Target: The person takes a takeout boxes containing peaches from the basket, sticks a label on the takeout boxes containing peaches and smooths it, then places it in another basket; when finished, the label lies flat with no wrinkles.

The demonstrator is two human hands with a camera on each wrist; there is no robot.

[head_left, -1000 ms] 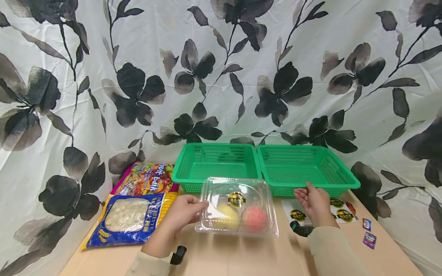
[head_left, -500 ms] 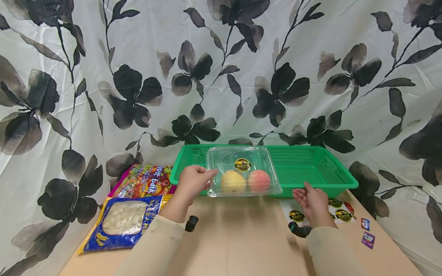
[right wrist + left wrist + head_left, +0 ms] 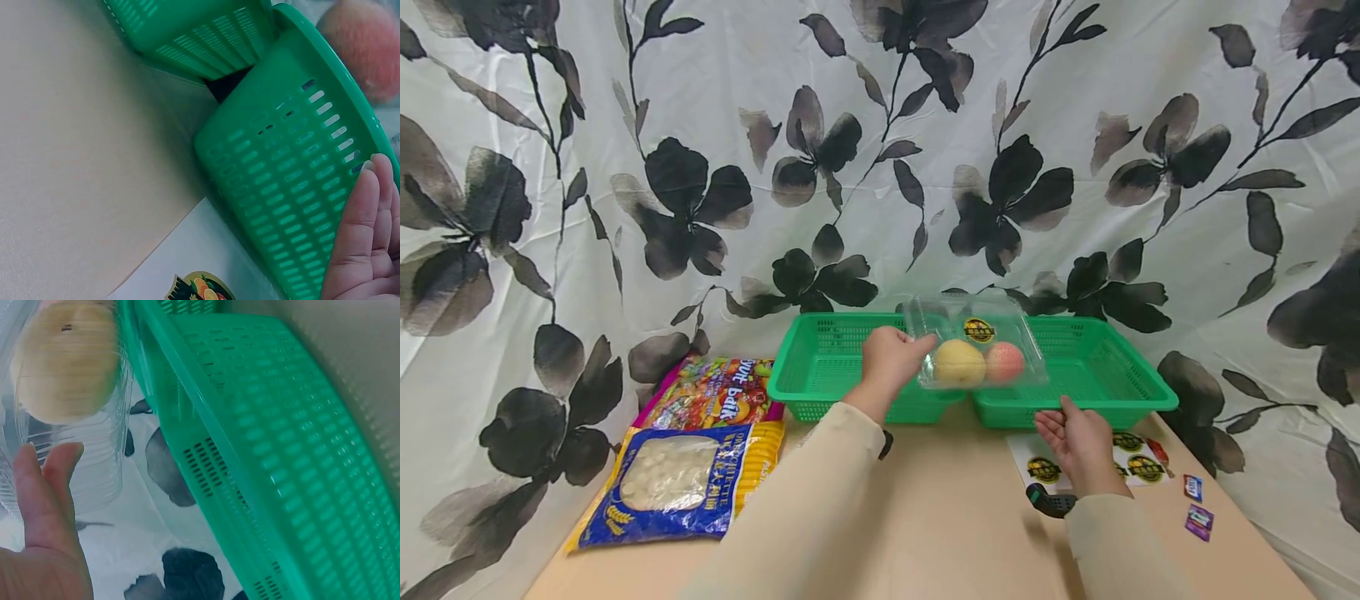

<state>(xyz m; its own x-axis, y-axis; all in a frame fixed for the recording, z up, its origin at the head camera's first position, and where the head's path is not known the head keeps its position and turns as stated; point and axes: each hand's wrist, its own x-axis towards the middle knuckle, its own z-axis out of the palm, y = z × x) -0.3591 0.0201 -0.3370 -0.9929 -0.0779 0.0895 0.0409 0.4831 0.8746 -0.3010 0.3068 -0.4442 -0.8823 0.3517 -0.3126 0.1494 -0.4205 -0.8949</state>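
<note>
My left hand pinches the left edge of a clear plastic fruit box with a black and gold sticker on its lid. Inside are a yellow round fruit and a speckled pinkish-red fruit. The box is held up, slightly tilted, overlapping both green baskets in the head view. Thumb and finger meet the box's ribbed side in the left wrist view. My right hand holds nothing, its fingertips right at the front wall of the right green basket, just below the rim.
Left of the left green basket lie a colourful candy bag and a blue and yellow pasta bag. A sticker sheet lies partly under my right hand. Two small wrapped sweets sit near the table's right edge. A floral curtain hangs behind.
My left hand has lifted the fruit box from above the front of the table and carried it forward and right, over the baskets. The right hand has stayed in place.
</note>
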